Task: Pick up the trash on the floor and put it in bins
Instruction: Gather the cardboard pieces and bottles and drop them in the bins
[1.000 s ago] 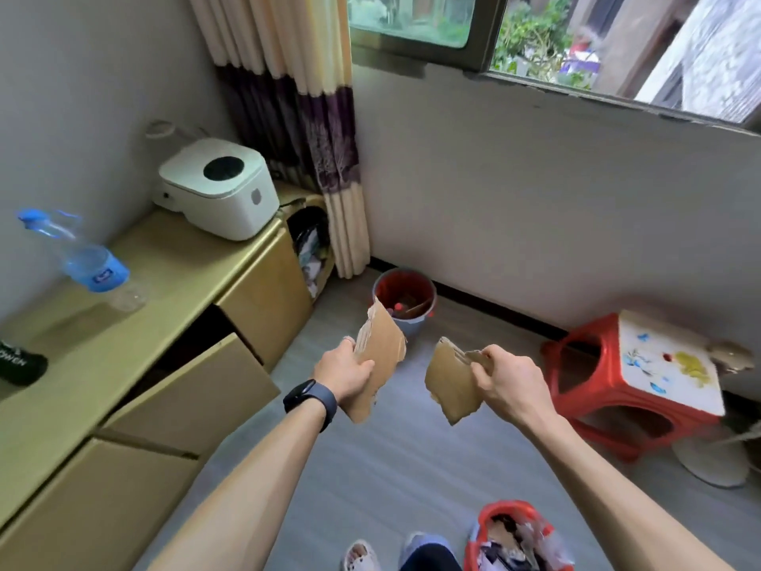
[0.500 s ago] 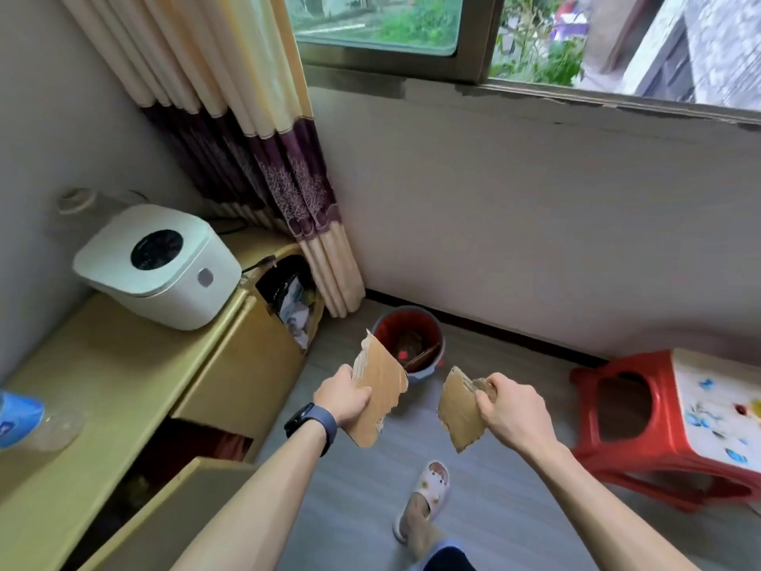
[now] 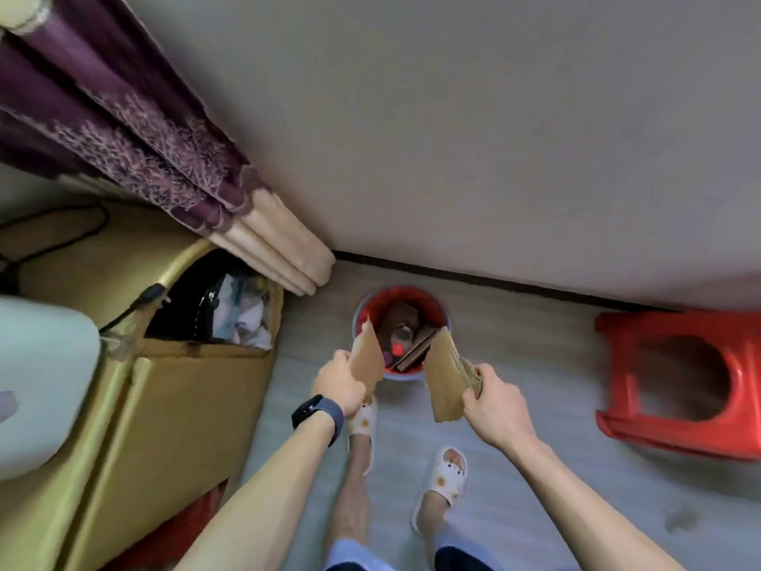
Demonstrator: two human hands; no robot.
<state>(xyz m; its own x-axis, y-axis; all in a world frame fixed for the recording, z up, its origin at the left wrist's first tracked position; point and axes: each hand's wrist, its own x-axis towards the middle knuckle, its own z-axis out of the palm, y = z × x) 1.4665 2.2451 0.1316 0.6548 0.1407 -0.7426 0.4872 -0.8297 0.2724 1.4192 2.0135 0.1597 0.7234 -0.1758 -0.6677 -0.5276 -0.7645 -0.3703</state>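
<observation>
Soft, even light is falling with faint shadows, motion blur is smearing everything around the red bin (image 3: 412, 291), and wide-angle distortion is bending the wall (image 3: 453, 117) and curtain (image 3: 123, 138) beyond it.

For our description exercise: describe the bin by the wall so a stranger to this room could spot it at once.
Follow the grey wall down to its dark skirting. On the floor between the curtain hem and the red stool stands a round bin. Unlike the boxy stool, it is an open-topped tub, grey outside, red inside, with scraps in it.
</observation>
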